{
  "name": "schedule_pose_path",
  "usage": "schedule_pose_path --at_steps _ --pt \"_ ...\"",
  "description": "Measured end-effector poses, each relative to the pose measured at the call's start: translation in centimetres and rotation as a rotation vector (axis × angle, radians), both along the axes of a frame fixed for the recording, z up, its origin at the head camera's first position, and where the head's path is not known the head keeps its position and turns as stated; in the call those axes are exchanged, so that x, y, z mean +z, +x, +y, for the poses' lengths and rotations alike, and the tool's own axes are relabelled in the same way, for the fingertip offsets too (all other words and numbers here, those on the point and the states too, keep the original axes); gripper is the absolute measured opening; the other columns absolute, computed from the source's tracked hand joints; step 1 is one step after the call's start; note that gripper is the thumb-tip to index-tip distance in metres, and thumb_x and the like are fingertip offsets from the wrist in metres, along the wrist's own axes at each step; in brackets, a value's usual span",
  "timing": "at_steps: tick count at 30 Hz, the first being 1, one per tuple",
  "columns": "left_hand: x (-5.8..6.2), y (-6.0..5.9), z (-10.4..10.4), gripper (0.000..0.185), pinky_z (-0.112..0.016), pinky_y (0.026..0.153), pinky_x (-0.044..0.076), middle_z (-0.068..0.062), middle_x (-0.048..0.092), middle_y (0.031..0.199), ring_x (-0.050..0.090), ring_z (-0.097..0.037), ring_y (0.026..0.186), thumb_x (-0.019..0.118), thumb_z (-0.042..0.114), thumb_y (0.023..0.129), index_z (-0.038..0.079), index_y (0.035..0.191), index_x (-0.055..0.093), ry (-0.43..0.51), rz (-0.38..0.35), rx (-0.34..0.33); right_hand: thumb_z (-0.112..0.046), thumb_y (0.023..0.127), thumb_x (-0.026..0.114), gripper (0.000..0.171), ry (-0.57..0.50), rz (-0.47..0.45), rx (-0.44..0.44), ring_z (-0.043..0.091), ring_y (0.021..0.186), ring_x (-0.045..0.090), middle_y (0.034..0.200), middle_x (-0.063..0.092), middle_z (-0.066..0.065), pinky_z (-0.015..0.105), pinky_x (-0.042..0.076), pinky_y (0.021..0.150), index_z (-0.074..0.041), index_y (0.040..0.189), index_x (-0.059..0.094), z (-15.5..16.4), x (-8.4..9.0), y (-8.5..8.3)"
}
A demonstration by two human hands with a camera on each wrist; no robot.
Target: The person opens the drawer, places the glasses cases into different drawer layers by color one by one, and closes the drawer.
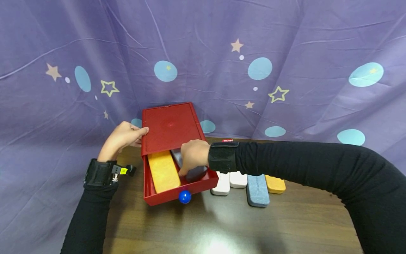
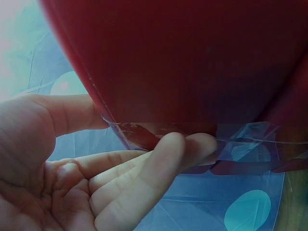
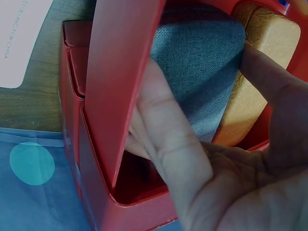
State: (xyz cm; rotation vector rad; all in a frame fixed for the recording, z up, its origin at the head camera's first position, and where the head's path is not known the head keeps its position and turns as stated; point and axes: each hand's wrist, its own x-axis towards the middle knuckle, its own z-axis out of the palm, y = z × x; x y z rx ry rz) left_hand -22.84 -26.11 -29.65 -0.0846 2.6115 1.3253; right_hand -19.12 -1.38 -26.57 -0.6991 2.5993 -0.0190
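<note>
Grey case (image 1: 194,172) mostly under right hand (image 1: 193,155), perhaps half inside red box (image 1: 169,128).

Left hand (image 1: 125,138) raised at the left, fingers extended with tips pressed flat against a surface and thumb (image 2: 72,113) spread apart above them; wrist strapped, forearm in a black sleeve rising from below. Right hand (image 1: 193,157) reaches in from the right, palm down, fingers (image 3: 168,144) and thumb apparently pinching something, though the grip is partly hidden. Right arm bent, black-sleeved, wrist banded.
</note>
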Motion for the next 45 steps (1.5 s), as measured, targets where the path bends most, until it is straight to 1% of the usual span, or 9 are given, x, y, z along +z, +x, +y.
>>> schedule_pose_path --at_steps 10,13,18,21,26,30,33,41,45 --pt "0.1 -0.1 0.0 0.054 -0.03 0.072 0.065 -0.02 0.074 0.109 0.072 -0.006 0.073 0.058 0.031 0.102 -0.017 0.125 0.063 0.001 -0.01 -0.015 -0.048 0.081 0.083 0.038 0.002 -0.001 -0.008 0.015 0.07 0.053 0.068 0.052 -0.004 0.025 0.041 0.055 -0.016 0.072 0.064 0.1 0.1 -0.1" --pt "0.1 0.0 0.0 0.055 -0.029 0.072 0.065 -0.021 0.073 0.112 0.072 -0.006 0.073 0.058 0.032 0.103 -0.017 0.126 0.062 -0.001 -0.02 -0.016 -0.048 0.082 0.083 0.039 0.001 -0.018 -0.012 0.015 0.065 0.055 0.067 0.052 -0.004 0.024 0.044 0.052 -0.016 0.071 0.062 0.1 0.2 -0.2" --pt "0.1 0.0 0.1 0.054 -0.029 0.074 0.065 -0.024 0.071 0.117 0.071 -0.006 0.074 0.058 0.032 0.103 -0.016 0.126 0.063 -0.014 -0.022 -0.015 -0.043 0.083 0.083 0.042 -0.016 -0.06 -0.003 0.019 0.054 0.064 0.058 0.05 -0.004 0.023 0.046 0.042 -0.015 0.067 0.056 0.2 0.5 -0.5" --pt "0.1 0.0 0.1 0.054 -0.031 0.075 0.065 -0.022 0.072 0.114 0.071 -0.005 0.074 0.058 0.032 0.103 -0.016 0.125 0.063 -0.02 -0.016 -0.017 -0.039 0.085 0.082 0.041 -0.015 -0.076 0.011 0.025 0.057 0.072 0.055 0.052 -0.003 0.023 0.046 0.041 -0.013 0.067 0.056 0.4 1.0 -0.5" --pt "0.1 0.1 0.2 0.052 -0.029 0.073 0.065 -0.013 0.074 0.102 0.071 -0.004 0.071 0.057 0.03 0.103 -0.018 0.125 0.063 -0.001 -0.002 -0.019 -0.035 0.086 0.081 0.034 -0.02 -0.103 0.018 0.03 0.07 0.077 0.063 0.057 -0.002 0.023 0.047 0.043 -0.011 0.076 0.059 0.7 2.1 -0.5" --pt "0.1 0.0 0.2 0.051 -0.028 0.071 0.065 -0.01 0.074 0.098 0.071 -0.004 0.07 0.057 0.028 0.103 -0.018 0.125 0.062 0.014 0.002 -0.014 -0.033 0.087 0.08 0.032 -0.004 -0.122 0.03 0.027 0.066 0.074 0.06 0.055 -0.003 0.022 0.044 0.042 -0.011 0.078 0.06 0.9 2.7 -0.5" --pt "0.1 0.0 0.3 0.051 -0.027 0.071 0.064 -0.01 0.074 0.099 0.07 -0.003 0.07 0.058 0.028 0.102 -0.017 0.124 0.063 0.003 0.0 -0.012 -0.034 0.087 0.08 0.031 0.04 -0.125 0.048 0.021 0.058 0.066 0.058 0.054 -0.003 0.022 0.043 0.044 -0.012 0.078 0.06 1.1 3.0 -0.4" --pt "0.2 0.0 0.3 0.052 -0.03 0.073 0.065 -0.029 0.071 0.116 0.072 -0.004 0.072 0.058 0.029 0.103 -0.017 0.125 0.063 -0.007 0.0 -0.02 -0.035 0.085 0.082 0.033 0.102 -0.138 0.094 0.017 0.06 0.064 0.063 0.055 -0.003 0.022 0.044 0.048 -0.011 0.083 0.06 1.5 3.7 0.0" --pt "0.2 0.0 0.4 0.052 -0.029 0.073 0.065 -0.02 0.074 0.107 0.071 -0.003 0.071 0.058 0.03 0.103 -0.018 0.125 0.062 -0.002 -0.008 -0.012 -0.035 0.086 0.082 0.035 0.112 -0.121 0.135 0.013 0.056 0.059 0.06 0.052 -0.004 0.023 0.043 0.049 -0.012 0.076 0.058 1.8 3.9 0.2"
